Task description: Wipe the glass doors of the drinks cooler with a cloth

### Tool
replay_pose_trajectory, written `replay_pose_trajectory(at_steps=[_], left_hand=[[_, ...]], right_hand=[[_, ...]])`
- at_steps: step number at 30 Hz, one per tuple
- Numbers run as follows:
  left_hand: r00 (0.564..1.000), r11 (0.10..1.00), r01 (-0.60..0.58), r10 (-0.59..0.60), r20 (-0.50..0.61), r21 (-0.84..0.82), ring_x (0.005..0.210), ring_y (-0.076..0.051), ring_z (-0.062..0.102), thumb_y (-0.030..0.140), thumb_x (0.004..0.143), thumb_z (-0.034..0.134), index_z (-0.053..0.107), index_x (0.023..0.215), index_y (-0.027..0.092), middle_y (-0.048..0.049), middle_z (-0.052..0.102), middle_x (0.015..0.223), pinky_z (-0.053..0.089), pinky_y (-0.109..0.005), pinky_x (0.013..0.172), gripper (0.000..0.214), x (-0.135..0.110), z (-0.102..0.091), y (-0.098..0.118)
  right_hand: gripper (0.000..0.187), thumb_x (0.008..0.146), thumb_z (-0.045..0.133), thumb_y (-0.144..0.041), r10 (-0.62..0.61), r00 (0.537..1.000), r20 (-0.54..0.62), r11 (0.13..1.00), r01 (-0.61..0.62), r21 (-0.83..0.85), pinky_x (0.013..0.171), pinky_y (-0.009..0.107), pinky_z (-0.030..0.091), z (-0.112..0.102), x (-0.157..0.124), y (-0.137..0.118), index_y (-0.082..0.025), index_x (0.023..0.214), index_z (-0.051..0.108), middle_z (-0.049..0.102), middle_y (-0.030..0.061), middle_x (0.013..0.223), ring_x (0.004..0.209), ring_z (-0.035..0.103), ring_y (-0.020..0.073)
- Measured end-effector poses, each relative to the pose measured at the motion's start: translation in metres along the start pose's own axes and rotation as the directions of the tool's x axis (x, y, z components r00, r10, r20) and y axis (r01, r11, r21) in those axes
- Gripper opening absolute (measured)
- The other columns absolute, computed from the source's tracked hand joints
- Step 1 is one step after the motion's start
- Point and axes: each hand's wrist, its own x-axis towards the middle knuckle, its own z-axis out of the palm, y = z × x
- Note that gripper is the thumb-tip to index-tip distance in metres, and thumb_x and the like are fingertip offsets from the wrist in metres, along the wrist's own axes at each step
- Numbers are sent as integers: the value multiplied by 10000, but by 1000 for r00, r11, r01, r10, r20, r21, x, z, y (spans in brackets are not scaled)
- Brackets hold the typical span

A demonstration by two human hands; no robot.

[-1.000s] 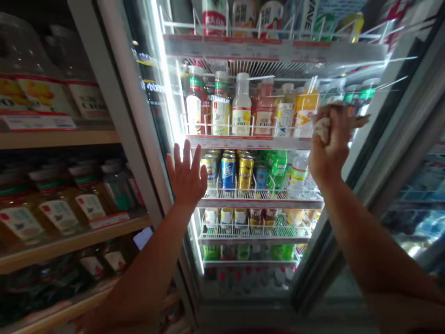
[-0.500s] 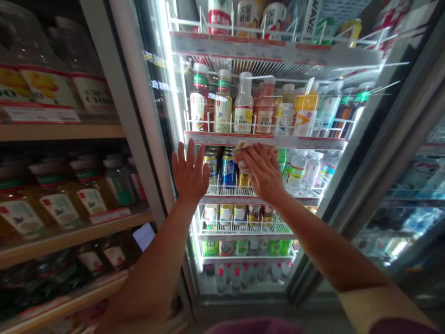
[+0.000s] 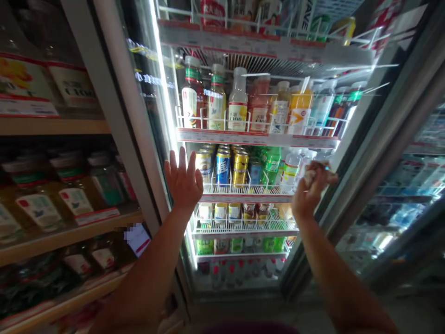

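Note:
My left hand [image 3: 183, 180] is spread with its fingers apart near the left side of the glass door [image 3: 222, 277], and looks laid flat on the glass. My right hand [image 3: 307, 197] is closed around a crumpled pale cloth [image 3: 321, 172] at the door's right edge. Behind the glass, between my hands, stand a blue can [image 3: 223, 168], a gold can [image 3: 240, 169] and a green bottle [image 3: 271, 160]. Whether the cloth touches the glass or the door frame, I cannot tell.
Lit wire shelves hold rows of bottled drinks [image 3: 238, 104]. A wooden shelf [image 3: 45, 245] with more bottles stands at left, with a phone-like screen [image 3: 138, 239] by my left forearm. The grey door frame [image 3: 363, 162] slants along the right, with another cooler [image 3: 417, 167] beyond.
My right hand has swept the cloth rightward from the middle of the glass to the right edge. My left hand stays spread in about the same place. The view has shifted slightly.

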Motion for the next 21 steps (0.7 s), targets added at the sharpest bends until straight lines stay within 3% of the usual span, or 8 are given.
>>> replay_pose_trajectory(at_steps=[2,5,7,8,12,15,19,21], left_hand=[[1000,1000,-1,1,11,-7,1559,-276,89,326,1053,367,384,1559,196,-90,259,1656,108,-537,1274,523,-6,0,0],[999,999,-21,22,41,-41,1557,-283,85,338,1061,368,372,1564,224,-56,225,1670,103,-531,1279,516,-27,-2,-4],[996,998,-51,54,73,-46,1554,-287,100,323,1055,393,373,1564,244,-51,238,1666,120,-532,1276,515,-46,-4,-9],[994,997,-65,68,82,-34,1551,-286,118,304,1048,410,379,1562,245,-66,268,1654,133,-531,1273,518,-55,-5,-12],[994,997,-79,78,81,10,1545,-287,130,232,1015,459,370,1569,227,-124,334,1617,150,-544,1262,561,-81,-4,-16],[998,998,-59,58,37,9,1547,-292,111,195,1001,463,322,1588,220,-129,279,1636,137,-561,1259,605,-88,2,-12],[999,998,-36,37,2,-47,1548,-295,122,193,999,471,338,1582,230,-117,282,1636,117,-577,1259,599,-90,8,-10],[999,999,-36,37,6,-35,1548,-294,120,200,998,473,325,1587,242,-112,282,1636,120,-577,1258,609,-91,9,-11]], right_hand=[[580,963,442,-215,-209,974,86,978,208,18,1210,585,293,15,-40,-38,-155,1535,376,447,191,1547,1518,307,304],[551,937,487,-141,-470,800,372,878,464,112,1226,520,299,24,-77,-78,-200,1485,480,540,122,1499,1508,340,265],[529,919,520,-135,-525,741,418,846,510,159,1239,503,286,22,-74,-82,-228,1439,543,569,82,1479,1495,368,247],[525,914,531,-142,-524,759,388,849,503,162,1245,513,275,21,-65,-78,-229,1431,554,570,80,1479,1493,371,250],[529,934,512,-188,-344,936,81,937,336,96,1225,615,260,18,-1,-46,-193,1463,512,522,139,1507,1498,354,296],[535,951,487,-239,-177,980,-87,981,183,70,1191,664,283,22,22,-36,-173,1482,470,472,173,1529,1493,352,321],[589,958,462,-231,-248,968,26,968,247,41,1192,689,249,27,-33,-48,-171,1539,380,459,192,1537,1513,308,344],[607,946,488,-212,-401,893,206,916,395,72,1215,643,254,26,-80,-56,-165,1542,379,489,189,1521,1519,298,336]])
